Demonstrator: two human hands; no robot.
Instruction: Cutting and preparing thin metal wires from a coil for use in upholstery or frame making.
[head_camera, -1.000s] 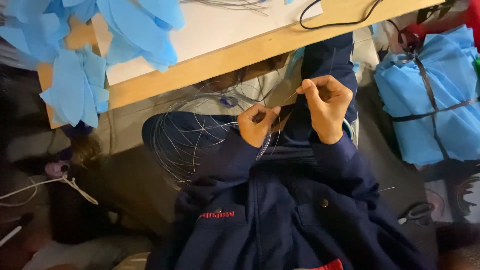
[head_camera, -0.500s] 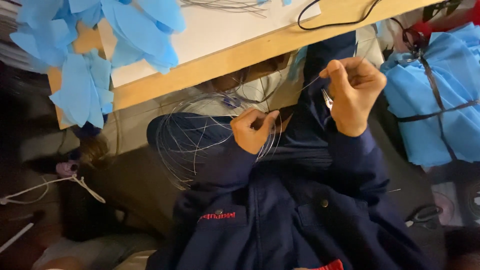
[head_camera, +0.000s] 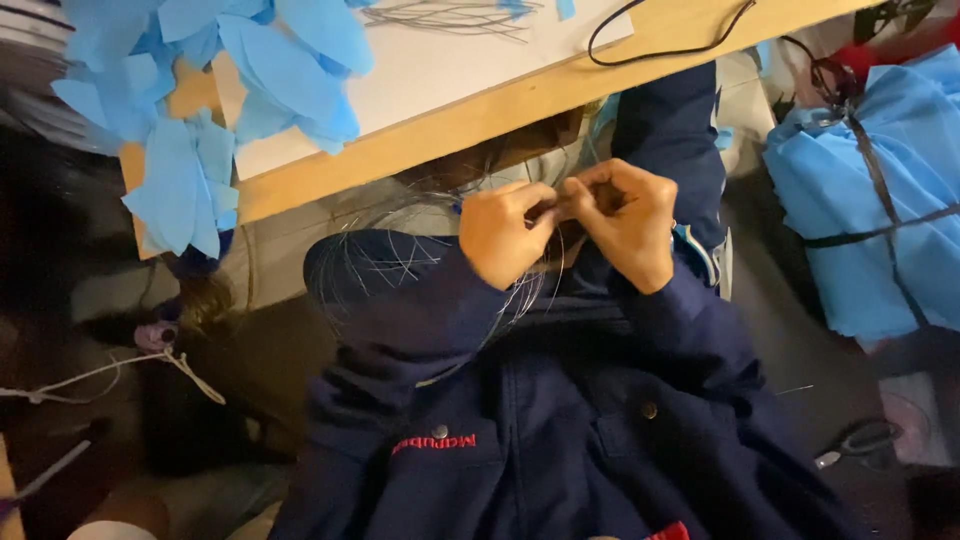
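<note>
Wooden table edge with blue paper pieces above; both hands' grips pinching, apparently, thin wires.

Place: a small craft or sewing workshop, cluttered.
Counter: a pale wooden counter with a white sheet on top.
Material: cut pieces of light blue thin fabric heaped at its edge; a strapped bundle of the same blue fabric on the floor.
Tools: black-handled scissors on the dark floor.
Scraps: loose white string lying nearby.
</note>
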